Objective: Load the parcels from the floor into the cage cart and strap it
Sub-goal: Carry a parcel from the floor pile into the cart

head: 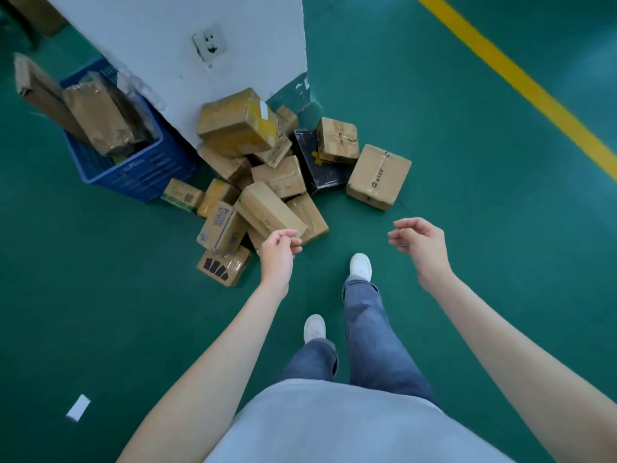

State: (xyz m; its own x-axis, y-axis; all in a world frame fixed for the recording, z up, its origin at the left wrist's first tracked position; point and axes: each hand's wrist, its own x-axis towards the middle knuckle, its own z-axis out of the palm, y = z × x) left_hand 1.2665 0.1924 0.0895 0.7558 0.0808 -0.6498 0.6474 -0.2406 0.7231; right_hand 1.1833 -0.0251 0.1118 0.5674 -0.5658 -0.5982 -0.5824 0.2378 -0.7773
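Observation:
Several brown cardboard parcels lie heaped on the green floor against a white pillar, with a long box [267, 210] at the near side and a large taped box [238, 123] on top at the back. A square box [379, 177] sits apart at the right, and a black parcel [317, 162] lies between. My left hand [278, 252] hangs just above the pile's near edge, fingers loosely curled, holding nothing. My right hand [420, 243] hovers over bare floor to the right, also loosely curled and holding nothing. No cage cart is in view.
A blue plastic crate [133, 172] holding tall cardboard pieces stands left of the pillar [173, 45]. A yellow floor line [521, 78] runs diagonally at the upper right. My feet in white shoes stand just short of the pile. A white scrap [78, 407] lies on the floor at lower left.

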